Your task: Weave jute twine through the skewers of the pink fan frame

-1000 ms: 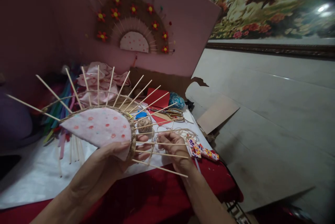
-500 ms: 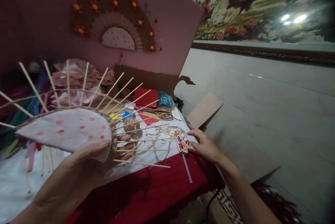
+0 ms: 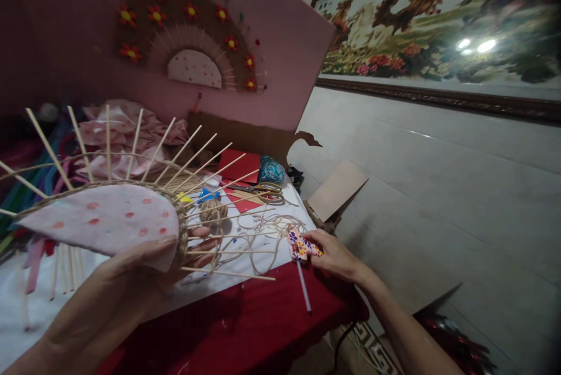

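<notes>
My left hand [image 3: 118, 281] grips a half-round craft piece [image 3: 123, 214], its thumb on the white, red-dotted face and its fingers behind. Twine edges the piece, and thin wooden sticks [image 3: 140, 135] fan out from its rim. At the table's right edge my right hand [image 3: 337, 255] closes round the handle of a small flower-patterned glue gun [image 3: 297, 245]. A translucent glue stick [image 3: 304, 287] juts from its back toward me. Loose twine [image 3: 258, 235] lies beside the gun, partly behind the sticks.
A twine ball [image 3: 213, 211], scissors [image 3: 269, 193], red sheets [image 3: 239, 166] and blue yarn [image 3: 272, 169] lie on the white-covered table. Behind stands a pink board [image 3: 280, 59] with a flowered half-round. Pink crumpled material [image 3: 123, 121] sits back left. A tiled wall [image 3: 421, 188] rises at right.
My right hand has gone from open beside the glue gun to closed on its handle. My left hand still holds the craft piece; the whole view has shifted slightly.
</notes>
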The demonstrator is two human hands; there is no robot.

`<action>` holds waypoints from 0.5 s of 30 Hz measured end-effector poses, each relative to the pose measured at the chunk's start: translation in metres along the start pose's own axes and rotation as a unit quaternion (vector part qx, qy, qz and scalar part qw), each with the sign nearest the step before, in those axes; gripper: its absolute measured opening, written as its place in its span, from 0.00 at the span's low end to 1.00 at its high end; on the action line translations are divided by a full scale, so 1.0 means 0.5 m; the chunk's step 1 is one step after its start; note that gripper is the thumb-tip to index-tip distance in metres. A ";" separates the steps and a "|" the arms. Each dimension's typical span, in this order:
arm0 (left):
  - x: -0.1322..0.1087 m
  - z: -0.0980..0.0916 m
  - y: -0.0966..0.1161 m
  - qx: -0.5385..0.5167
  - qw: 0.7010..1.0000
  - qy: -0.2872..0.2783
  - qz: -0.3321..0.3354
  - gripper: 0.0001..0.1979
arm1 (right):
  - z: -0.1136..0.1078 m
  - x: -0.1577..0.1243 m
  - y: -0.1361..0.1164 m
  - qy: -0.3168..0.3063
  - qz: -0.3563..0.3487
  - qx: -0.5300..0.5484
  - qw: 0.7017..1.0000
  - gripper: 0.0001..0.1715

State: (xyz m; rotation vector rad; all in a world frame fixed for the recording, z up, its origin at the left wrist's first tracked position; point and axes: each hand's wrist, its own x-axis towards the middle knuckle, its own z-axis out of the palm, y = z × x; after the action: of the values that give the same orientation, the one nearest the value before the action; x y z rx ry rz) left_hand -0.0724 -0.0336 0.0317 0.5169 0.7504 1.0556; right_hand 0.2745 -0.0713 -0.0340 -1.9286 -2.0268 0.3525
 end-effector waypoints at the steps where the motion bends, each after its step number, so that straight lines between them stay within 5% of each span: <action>1: 0.009 -0.004 -0.003 -0.014 1.000 -0.004 -0.001 0.19 | -0.002 0.002 0.001 -0.010 -0.002 -0.006 1.000 0.26; 5: 0.041 0.006 -0.006 -0.010 0.999 -0.043 -0.001 0.14 | -0.011 0.014 0.002 -0.051 -0.010 -0.026 0.998 0.26; 9: 0.077 0.065 -0.017 -0.013 0.991 -0.133 0.003 0.09 | -0.022 0.028 0.001 -0.068 -0.020 -0.038 0.997 0.28; 15: 0.129 0.145 -0.070 -0.044 0.984 -0.171 -0.006 0.10 | -0.039 0.028 -0.016 -0.071 -0.031 -0.056 0.995 0.28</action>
State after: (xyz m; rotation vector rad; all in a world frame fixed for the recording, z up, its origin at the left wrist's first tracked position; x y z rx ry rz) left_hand 0.0218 0.0085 0.0349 0.5974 0.4020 0.9524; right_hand 0.2743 -0.0584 -0.0123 -1.9499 -2.2348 0.3781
